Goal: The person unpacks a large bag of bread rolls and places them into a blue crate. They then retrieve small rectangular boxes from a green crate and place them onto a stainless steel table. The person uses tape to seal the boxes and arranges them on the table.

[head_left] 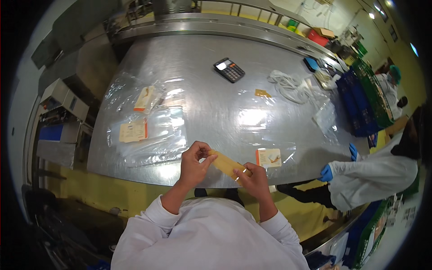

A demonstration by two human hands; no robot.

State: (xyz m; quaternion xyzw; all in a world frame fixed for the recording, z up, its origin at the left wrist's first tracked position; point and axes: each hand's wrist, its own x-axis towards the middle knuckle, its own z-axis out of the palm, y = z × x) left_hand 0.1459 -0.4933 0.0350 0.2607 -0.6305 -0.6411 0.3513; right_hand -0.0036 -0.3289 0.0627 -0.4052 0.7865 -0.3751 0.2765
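Note:
Both hands are at the near edge of a steel table (pixel 198 103). Stretched between them is a flat amber-yellow strip (pixel 225 166), slanting down to the right, its exact kind unclear. My left hand (pixel 192 164) pinches the upper-left end with thumb and fingertips. At the lower-right end, my right hand (pixel 256 181) grips it with the thumb on top, beside small white patches. Just beyond the right hand lies a printed card (pixel 269 158) with an orange edge, on clear plastic film.
Left on the table, clear plastic bags (pixel 166 130) lie with printed cards (pixel 133 131). A calculator (pixel 229 70) sits far centre, a small yellow-brown piece (pixel 263 93) right of it. White cord (pixel 290 85) and crates (pixel 364 96) are at right. A blue-gloved co-worker (pixel 371 175) stands there.

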